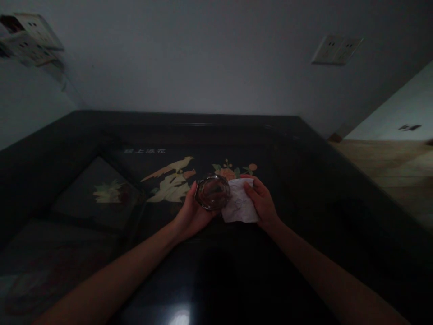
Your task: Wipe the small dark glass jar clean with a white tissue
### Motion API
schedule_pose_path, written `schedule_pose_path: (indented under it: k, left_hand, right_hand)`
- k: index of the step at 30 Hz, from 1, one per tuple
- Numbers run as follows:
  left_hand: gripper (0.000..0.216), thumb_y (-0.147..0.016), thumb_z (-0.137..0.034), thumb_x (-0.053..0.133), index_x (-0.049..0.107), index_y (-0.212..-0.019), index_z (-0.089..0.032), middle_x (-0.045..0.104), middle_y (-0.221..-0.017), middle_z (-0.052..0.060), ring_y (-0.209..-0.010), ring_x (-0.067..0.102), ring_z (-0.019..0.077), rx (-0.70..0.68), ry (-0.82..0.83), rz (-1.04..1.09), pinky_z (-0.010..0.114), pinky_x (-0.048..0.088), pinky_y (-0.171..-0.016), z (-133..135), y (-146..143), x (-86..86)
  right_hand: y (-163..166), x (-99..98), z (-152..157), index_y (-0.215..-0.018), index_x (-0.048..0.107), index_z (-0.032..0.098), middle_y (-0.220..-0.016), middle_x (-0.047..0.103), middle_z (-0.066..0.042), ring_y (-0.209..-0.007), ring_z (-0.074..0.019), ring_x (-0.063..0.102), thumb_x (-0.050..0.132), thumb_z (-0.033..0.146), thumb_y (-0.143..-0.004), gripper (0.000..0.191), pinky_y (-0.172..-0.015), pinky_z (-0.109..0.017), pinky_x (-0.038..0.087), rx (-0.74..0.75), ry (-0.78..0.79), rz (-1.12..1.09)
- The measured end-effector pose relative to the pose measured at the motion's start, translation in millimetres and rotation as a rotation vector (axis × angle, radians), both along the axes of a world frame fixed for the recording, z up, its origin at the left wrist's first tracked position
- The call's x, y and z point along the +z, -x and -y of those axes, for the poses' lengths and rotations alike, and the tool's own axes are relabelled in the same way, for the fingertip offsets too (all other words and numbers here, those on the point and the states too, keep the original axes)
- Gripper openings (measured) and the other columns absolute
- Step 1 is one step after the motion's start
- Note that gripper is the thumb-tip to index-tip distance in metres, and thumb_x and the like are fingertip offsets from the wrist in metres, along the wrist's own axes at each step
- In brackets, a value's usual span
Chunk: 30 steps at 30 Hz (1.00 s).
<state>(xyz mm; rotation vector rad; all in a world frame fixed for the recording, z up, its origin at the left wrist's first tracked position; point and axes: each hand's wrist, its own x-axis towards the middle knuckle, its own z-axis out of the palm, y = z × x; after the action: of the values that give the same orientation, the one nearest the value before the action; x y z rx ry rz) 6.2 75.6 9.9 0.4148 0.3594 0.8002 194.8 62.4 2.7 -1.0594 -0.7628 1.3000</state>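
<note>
A clear, faceted glass bowl or ashtray (214, 193) is tilted toward me over the dark table; the dim light hides which of the two it is. Around its left side and underneath wrap the fingers of my left hand (192, 212). My right hand (264, 203) pinches a crumpled white paper tissue (239, 203) between thumb and fingers. The tissue's left edge meets or overlaps the glass's right rim. Part of my left fingers is hidden behind the glass.
The glossy black table (189, 135) carries a bird-and-flower picture (169, 187) and pale lettering. Behind it rises a wall with sockets (336, 49) at right and more sockets (37, 31) at left. Wooden floor (382, 167) shows at far right.
</note>
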Motion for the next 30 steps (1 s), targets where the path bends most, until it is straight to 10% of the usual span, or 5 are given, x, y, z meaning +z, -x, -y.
schedule_pose_path:
  k: [15,20,30]
  left_hand:
    - [0.045,-0.082,-0.054,0.057,0.068,-0.103,-0.016,0.073,-0.085,0.008,-0.105,0.064,0.0265,0.258,-0.066,-0.223,0.042,0.042,-0.100,0,-9,2.0]
    - [0.036,-0.085,-0.049,0.055,0.070,-0.094,-0.017,0.074,-0.085,0.006,-0.107,0.063,0.0252,0.319,-0.084,-0.278,0.039,0.043,-0.100,1,-11,3.9]
    - [0.039,-0.083,-0.049,0.059,0.068,-0.104,-0.018,0.072,-0.101,0.007,-0.112,0.060,0.0240,0.371,-0.142,-0.261,0.038,0.040,-0.103,3,-11,5.0]
  right_hand:
    - [-10,-8.4,-5,-0.105,0.063,0.023,-0.072,0.069,-0.001,-0.058,-0.0192,0.063,0.070,0.046,-0.074,0.039,-0.050,-0.030,0.049,-0.064,-0.067,0.321]
    - [-12,-8.9,-2,-0.110,0.060,0.023,-0.101,0.069,-0.007,-0.090,-0.0224,0.065,0.057,0.043,-0.087,0.031,-0.077,-0.038,0.053,-0.237,-0.280,0.612]
    - [1,-6.8,10,-0.145,0.027,0.031,-0.152,0.033,-0.011,-0.143,-0.0379,0.020,0.071,0.056,-0.073,0.088,-0.114,-0.064,0.009,-0.086,-0.717,1.285]
